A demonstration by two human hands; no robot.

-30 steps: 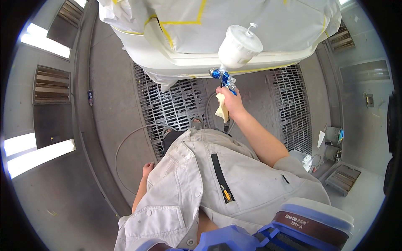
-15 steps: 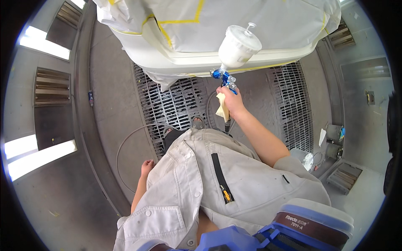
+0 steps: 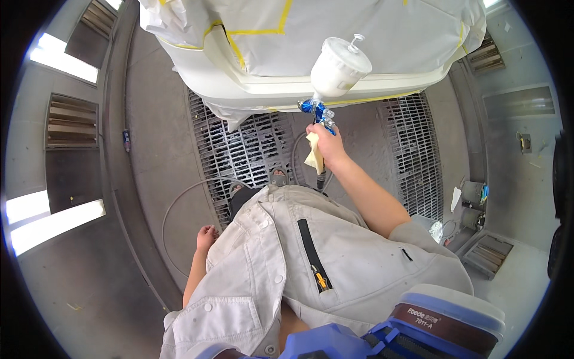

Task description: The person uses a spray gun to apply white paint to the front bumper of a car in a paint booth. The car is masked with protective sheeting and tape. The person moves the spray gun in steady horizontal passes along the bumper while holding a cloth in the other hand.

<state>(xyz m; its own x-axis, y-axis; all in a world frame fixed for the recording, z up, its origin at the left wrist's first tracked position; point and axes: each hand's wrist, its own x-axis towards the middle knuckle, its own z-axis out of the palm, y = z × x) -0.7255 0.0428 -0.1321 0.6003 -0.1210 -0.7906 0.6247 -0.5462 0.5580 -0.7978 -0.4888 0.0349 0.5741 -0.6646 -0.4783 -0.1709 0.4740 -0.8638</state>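
Observation:
My right hand point(image 3: 330, 145) is wrapped round the handle of a spray gun point(image 3: 317, 110) with a blue and silver body. A white lidded paint cup point(image 3: 338, 69) stands on top of the gun, slightly tilted. From the same grip hangs a cream-coloured cloth point(image 3: 314, 152), between the handle and the fingers. Just beyond the gun is a white car bumper point(image 3: 281, 88), under masking sheet point(image 3: 335, 18) edged with yellow tape. The gun appears apart from it. Low beside my body on the left, my left hand point(image 3: 207, 237) hangs with its fingers curled and nothing visible in them.
An air hose point(image 3: 169, 209) loops across the floor at left. Metal floor gratings point(image 3: 245, 149) lie under the bumper and by my feet. At right, small canisters point(image 3: 474, 192) stand along the booth wall point(image 3: 517, 161). A respirator point(image 3: 445, 323) juts into the lower edge.
Almost nothing differs. The whole view has shifted very slightly, and the gun in my right hand keeps nearly the same place before the bumper. My left hand still hangs low.

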